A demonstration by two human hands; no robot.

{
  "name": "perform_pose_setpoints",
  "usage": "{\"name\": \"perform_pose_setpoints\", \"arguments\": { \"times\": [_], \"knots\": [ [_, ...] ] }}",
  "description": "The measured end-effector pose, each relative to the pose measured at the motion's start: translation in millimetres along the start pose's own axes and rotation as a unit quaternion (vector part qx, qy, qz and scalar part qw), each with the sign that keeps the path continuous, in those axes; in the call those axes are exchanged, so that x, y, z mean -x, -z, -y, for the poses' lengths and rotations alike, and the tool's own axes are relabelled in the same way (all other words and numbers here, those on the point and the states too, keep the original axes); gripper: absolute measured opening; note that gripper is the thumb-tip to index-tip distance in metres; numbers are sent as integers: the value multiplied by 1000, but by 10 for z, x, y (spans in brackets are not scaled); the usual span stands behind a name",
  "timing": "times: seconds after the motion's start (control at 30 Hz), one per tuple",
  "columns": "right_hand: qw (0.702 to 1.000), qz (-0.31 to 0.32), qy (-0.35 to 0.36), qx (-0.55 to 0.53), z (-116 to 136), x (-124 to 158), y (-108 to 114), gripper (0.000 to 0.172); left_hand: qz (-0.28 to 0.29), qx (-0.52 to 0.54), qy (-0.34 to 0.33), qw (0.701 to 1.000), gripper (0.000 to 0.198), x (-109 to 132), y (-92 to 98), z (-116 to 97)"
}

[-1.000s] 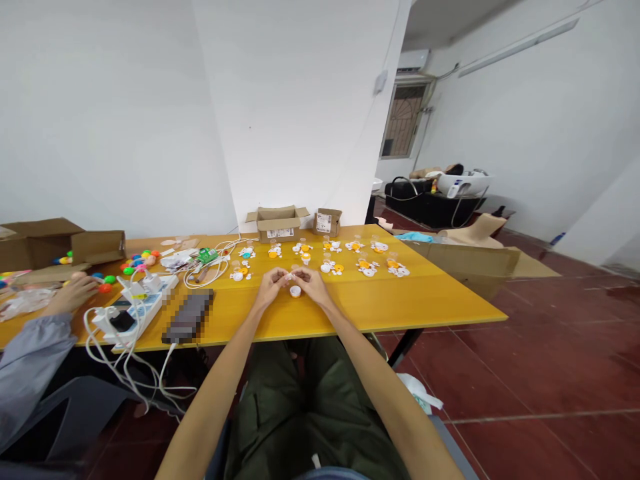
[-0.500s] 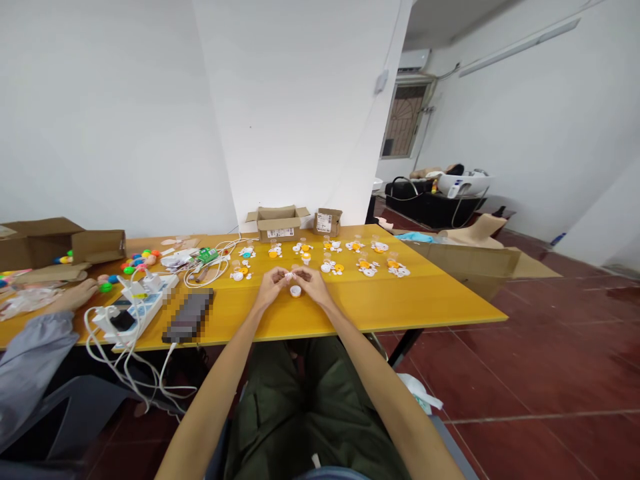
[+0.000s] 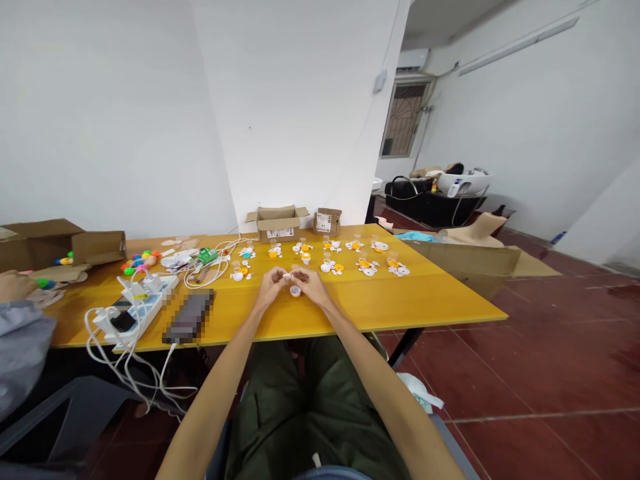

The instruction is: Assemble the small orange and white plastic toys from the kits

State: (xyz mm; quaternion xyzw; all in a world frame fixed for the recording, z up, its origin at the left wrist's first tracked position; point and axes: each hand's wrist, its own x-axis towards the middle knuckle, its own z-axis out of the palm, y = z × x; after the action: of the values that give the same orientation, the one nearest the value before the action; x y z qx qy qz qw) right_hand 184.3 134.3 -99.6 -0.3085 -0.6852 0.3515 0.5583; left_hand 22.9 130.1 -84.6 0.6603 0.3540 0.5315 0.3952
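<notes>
My left hand (image 3: pixel 271 283) and my right hand (image 3: pixel 311 283) meet over the yellow table (image 3: pixel 380 300), fingers pinched together on a small white plastic piece (image 3: pixel 289 275) held between them. Just below the fingertips a small white round cap (image 3: pixel 295 291) lies on the table. Behind my hands sit several small white and orange parts (image 3: pixel 333 267) laid out in rows.
Two open cardboard boxes (image 3: pixel 278 223) stand at the table's back edge. A white power strip with cables (image 3: pixel 140 303) and a dark phone (image 3: pixel 189 315) lie to the left. Coloured balls (image 3: pixel 137 261) and another box (image 3: pixel 60 243) are far left, where a co-worker's grey sleeve (image 3: pixel 20 347) shows.
The co-worker's hand at far left has pulled back off the table toward the left edge. My own hands have stayed put, still pinching the small piece.
</notes>
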Motion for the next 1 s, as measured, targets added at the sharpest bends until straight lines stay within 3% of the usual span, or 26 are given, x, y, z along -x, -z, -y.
{"name": "perform_pose_setpoints", "arguments": {
  "times": [0.43, 0.73, 1.0],
  "knots": [
    [1000, 6, 0, -2, -40, -10, 0, 25, 1, -4, 2, 1000, 27, -2, 2, 15],
    [999, -19, -14, -32, -57, -26, 19, 22, -6, 12, 11, 1000, 33, -14, -25, -4],
    [999, -36, -10, -30, -63, -23, 13, 19, -21, 6, 3, 1000, 25, -16, -30, -29]
  ]
}}
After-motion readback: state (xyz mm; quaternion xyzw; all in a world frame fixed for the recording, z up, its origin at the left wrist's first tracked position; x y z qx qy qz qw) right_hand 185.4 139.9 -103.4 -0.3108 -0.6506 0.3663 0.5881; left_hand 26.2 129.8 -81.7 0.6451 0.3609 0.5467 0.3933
